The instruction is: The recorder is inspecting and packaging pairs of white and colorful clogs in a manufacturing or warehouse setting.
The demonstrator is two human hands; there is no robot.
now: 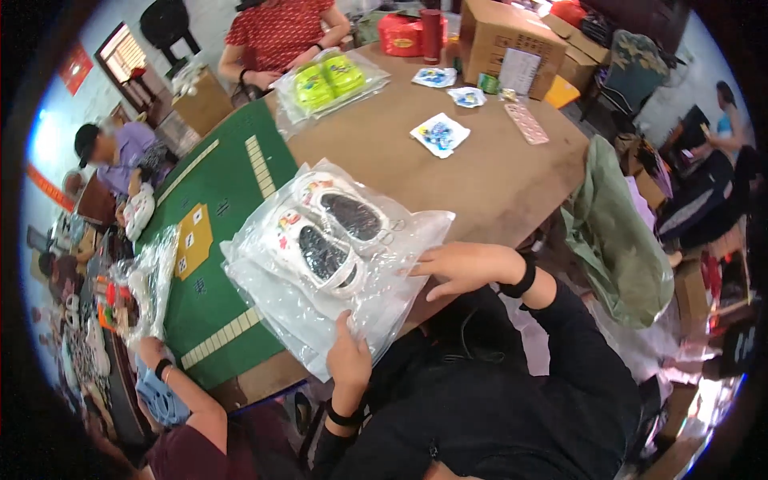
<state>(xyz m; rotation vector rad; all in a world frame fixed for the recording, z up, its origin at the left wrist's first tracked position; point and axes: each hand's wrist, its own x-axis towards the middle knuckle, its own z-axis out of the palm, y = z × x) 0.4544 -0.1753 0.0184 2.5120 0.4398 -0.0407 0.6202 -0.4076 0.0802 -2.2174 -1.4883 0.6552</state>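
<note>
A clear plastic bag [432, 226] holding a pair of white shoes [308, 250] with dark insoles and colourful decorations lies at the table's near edge, partly over a green mat [240, 212]. My left hand [350, 360] grips the bag's near edge, its thumb on top and some fingers hidden. At the bag's right edge, my right hand [472, 266] has its fingers stretched out and apart, their tips touching the plastic. Both wrists wear black bands.
Across the brown table [512, 188] sits a person in red by bagged lime-green shoes [328, 80]. Small blue-and-white packets [440, 134] and a cardboard box [512, 48] are at the back. At left, co-workers handle bagged shoes; a green cloth [616, 232] hangs at right.
</note>
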